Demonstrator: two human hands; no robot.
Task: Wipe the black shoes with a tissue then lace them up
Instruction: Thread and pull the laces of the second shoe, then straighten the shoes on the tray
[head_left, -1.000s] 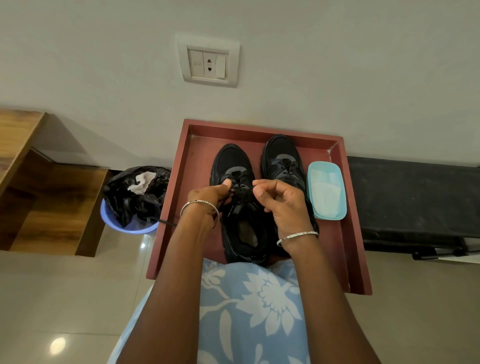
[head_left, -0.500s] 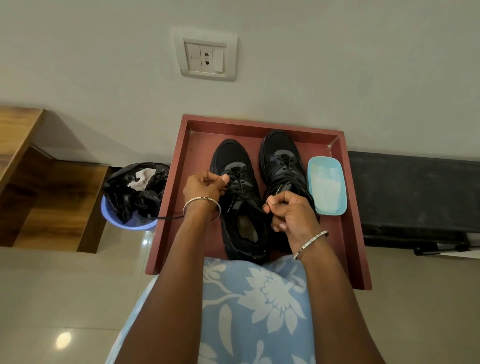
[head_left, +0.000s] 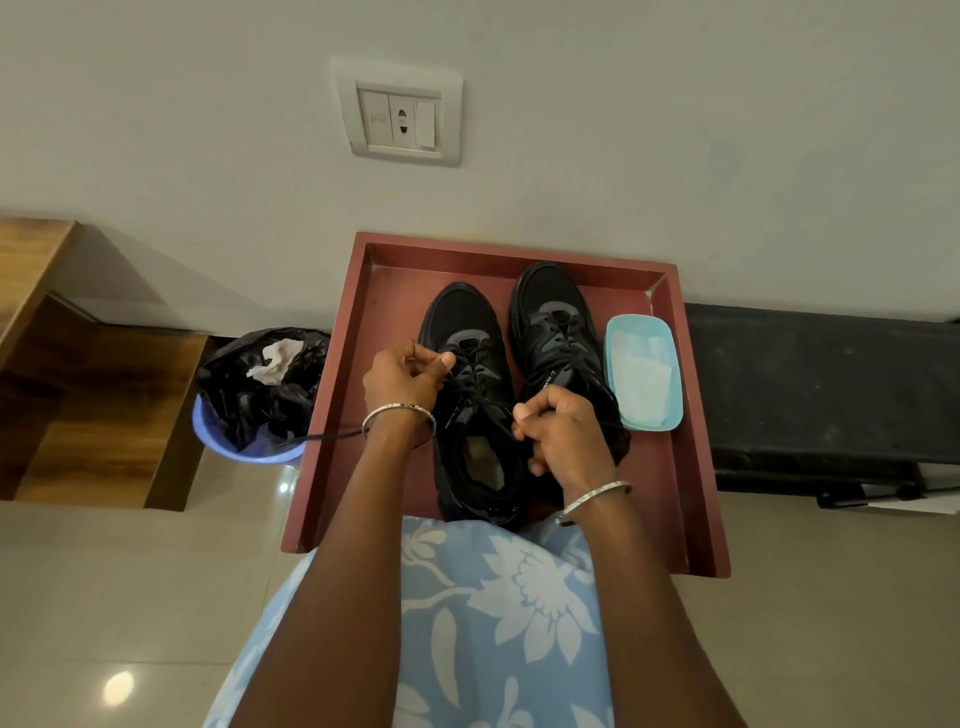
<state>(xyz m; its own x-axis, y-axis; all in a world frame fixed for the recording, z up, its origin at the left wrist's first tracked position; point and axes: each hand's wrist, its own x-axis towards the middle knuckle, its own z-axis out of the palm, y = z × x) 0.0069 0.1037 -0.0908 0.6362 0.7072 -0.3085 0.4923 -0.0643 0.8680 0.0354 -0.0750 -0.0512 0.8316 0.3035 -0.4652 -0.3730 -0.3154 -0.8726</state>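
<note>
Fingers (head_left: 415, 357) of the left hand (head_left: 402, 382) are curled tight, thumb & forefinger pinching the black lace (head_left: 480, 399) just over the left-side shoe (head_left: 465, 327), by its upper eyelets. Fingers (head_left: 543, 415) of the right hand (head_left: 561, 436) are curled too, gripping another stretch of the same lace, which runs taut btwn the two hands across the tongue. One loose end trails left under the left wrist, out over the tray (head_left: 332, 415) rim, & ends over the bucket (head_left: 244, 454).

Both black shoes stand side by side, toes to the wall, in the red-brown tray on the tiled floor. Right-side shoe (head_left: 553, 306) is laced up. Its heel part is hidden behind the right hand & wrist.

In the way: forearms cross the tray's near half, & blue floral cloth (head_left: 493, 597) covers the tray's near edge plus both heels. Left-side shoe's open collar shows btwn the forearms.

Around:
- pale blue tub (head_left: 670, 410) w/ white tissues inside, in the tray just beside the right-side shoe
- blue bucket lined w/ a black bag (head_left: 249, 400), crumpled white tissue (head_left: 275, 358) on top, just beside the tray's left wall
- wood steps (head_left: 78, 410) further left
- black low slab (head_left: 821, 389) along the wall, right of the tray
- switch & socket plate (head_left: 400, 122) on the wall above
- silver bangle (head_left: 399, 413) on the left wrist, another on the right
</note>
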